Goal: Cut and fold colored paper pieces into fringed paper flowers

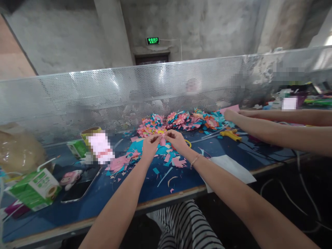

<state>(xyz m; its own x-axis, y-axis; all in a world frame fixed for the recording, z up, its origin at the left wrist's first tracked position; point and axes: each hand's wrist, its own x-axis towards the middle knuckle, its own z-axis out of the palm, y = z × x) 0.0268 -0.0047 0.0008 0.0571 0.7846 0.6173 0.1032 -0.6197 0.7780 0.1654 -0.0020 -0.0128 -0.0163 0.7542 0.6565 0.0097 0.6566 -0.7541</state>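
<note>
My left hand (151, 142) and my right hand (177, 140) meet over the middle of the table, fingers pinched together on a small piece of pink paper (162, 141). Its lower part hangs between the two hands. Blue paper (137, 148) and pink scraps (119, 162) lie beneath and beside them. Just behind the hands is a pile of pink, blue and yellow paper flowers (150, 126). Close by my right hand shows a yellow ring-shaped handle (188, 143), partly hidden.
A yellow glue gun (230, 135) with a cord lies at right, near a co-worker's hands (229, 116) holding pink paper. White paper (230, 167) overhangs the front edge. At left are a phone (81, 188), a green drink carton (35, 188) and a plastic bag (19, 148). A perforated metal screen (103, 93) stands behind.
</note>
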